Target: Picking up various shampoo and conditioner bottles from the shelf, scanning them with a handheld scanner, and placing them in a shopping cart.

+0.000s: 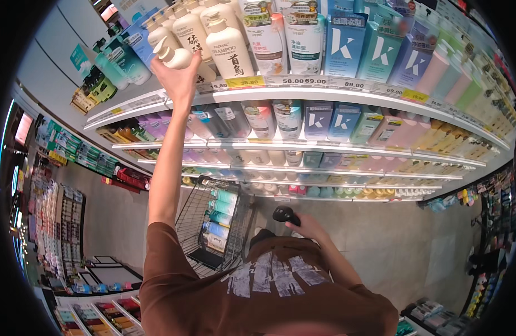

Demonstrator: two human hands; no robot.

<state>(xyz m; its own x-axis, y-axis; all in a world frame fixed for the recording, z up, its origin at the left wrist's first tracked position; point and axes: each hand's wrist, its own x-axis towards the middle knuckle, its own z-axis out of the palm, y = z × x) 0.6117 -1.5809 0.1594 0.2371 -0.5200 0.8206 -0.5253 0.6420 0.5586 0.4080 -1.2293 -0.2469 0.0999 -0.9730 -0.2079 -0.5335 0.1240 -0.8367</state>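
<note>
My left hand is raised to the top shelf, its fingers around a cream pump bottle near the pump; the bottle's lower part is hidden by the hand. More cream shampoo pump bottles stand just right of it and behind. Low at my right side, my right hand grips the handle of a black handheld scanner-like device. Below my left forearm, a wire shopping cart holds several bottles, among them teal bottles, a blue bottle and a cream bottle.
A white shelf edge with price tags runs across in front, with stocked tiers below it. Blue and green pump bottles stand further right. Product displays line the left side, and grey floor shows at the right.
</note>
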